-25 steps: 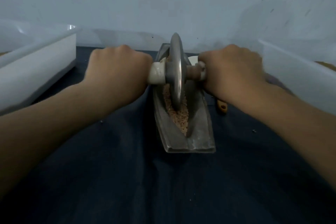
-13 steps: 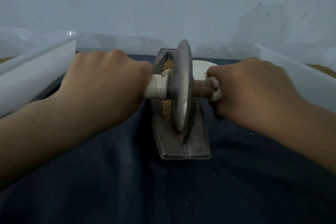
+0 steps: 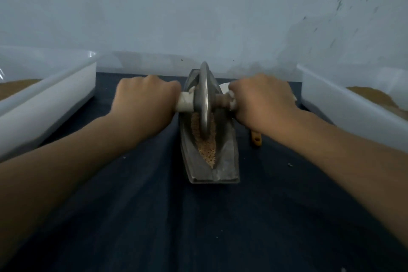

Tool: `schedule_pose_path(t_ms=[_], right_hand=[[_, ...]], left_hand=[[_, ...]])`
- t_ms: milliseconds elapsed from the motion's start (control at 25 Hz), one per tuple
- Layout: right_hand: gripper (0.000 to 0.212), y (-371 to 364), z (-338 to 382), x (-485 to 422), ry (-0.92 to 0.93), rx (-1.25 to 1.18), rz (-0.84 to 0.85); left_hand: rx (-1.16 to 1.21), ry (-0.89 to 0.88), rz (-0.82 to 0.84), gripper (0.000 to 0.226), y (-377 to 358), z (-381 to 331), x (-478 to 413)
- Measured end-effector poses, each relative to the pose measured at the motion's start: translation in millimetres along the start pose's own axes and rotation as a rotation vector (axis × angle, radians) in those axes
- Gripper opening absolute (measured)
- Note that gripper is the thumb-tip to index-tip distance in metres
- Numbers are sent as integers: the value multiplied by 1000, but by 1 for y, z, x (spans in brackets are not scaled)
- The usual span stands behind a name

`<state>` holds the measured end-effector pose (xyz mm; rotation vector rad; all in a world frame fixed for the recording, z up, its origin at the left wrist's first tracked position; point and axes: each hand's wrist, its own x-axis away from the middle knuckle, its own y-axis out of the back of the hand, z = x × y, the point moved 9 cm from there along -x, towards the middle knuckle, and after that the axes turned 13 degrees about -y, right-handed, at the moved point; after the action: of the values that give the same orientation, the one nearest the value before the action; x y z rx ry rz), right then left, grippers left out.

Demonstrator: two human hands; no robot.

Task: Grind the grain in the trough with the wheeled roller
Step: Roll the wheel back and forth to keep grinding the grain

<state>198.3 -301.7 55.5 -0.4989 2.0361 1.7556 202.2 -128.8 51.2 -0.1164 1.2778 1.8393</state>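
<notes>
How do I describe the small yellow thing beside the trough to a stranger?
Find the grey metal trough in the middle of the dark cloth. Just right of it, partly under the right forearm, lies the yellow thing. Nothing else on the cloth is yellow.

- One camera, worn on the head, looks forward and down from behind the left hand (image 3: 145,99) and the right hand (image 3: 262,101), which both grip the roller (image 3: 204,99).
- It sits close. The forearms enter from the lower corners, and the trough (image 3: 227,161) runs from between the fingers back toward the lens.
- Beyond the fingers, the wall (image 3: 198,6) fills the upper part of the view.
</notes>
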Motion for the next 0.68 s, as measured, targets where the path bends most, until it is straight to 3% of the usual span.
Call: schedule_pose_path(t_ms=[80, 160, 240, 400, 560, 680], right_hand=[[37, 21, -3, 35, 83, -25, -62], [34, 24, -7, 42, 76, -27, -74], [31, 6, -8, 21, -6, 23, -42], [7, -24, 4, -42, -136, 12, -47], [23, -27, -6, -26, -138, -70, 56], [35, 9, -10, 30, -3, -28, -87]], left_hand=[[3, -84, -47, 42, 22, -6, 21], [9, -130, -48, 46, 24, -6, 23], [-6, -66, 38, 40, 4, -4, 11], [18, 77, 64, 4, -29, 10, -40], [-7, -18, 83, 3, -18, 3, -39], [-31, -127, -31, 35, 23, -12, 3]])
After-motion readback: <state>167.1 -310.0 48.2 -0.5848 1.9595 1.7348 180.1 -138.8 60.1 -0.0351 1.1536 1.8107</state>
